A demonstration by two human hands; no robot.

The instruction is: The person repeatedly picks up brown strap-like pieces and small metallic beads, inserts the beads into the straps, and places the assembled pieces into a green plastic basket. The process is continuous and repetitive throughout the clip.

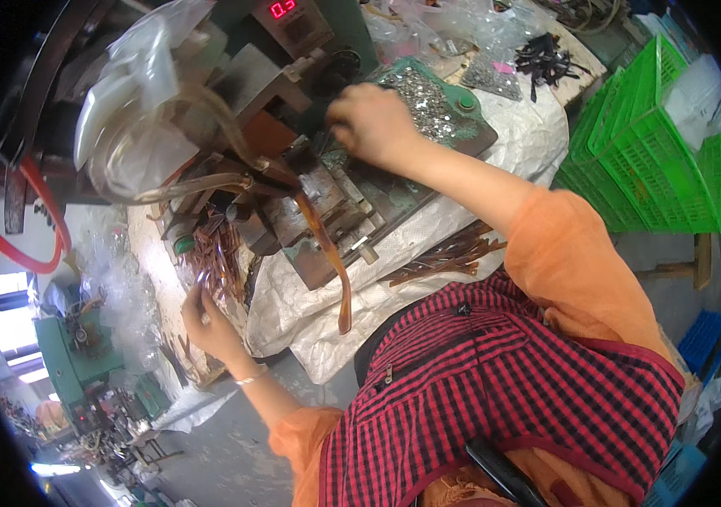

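Head view has my left hand [212, 327] beside brown strips [215, 253] near the bench's [155, 253] left edge. My right hand [375, 125] is near small metal parts [429, 106]; I can't tell either grip.

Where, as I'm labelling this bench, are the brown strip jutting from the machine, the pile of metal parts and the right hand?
Brown strip [327, 246]: head view, middle of its length.
Metal parts [429, 106]: head view, middle of the pile.
Right hand [375, 124]: head view, back of the hand.
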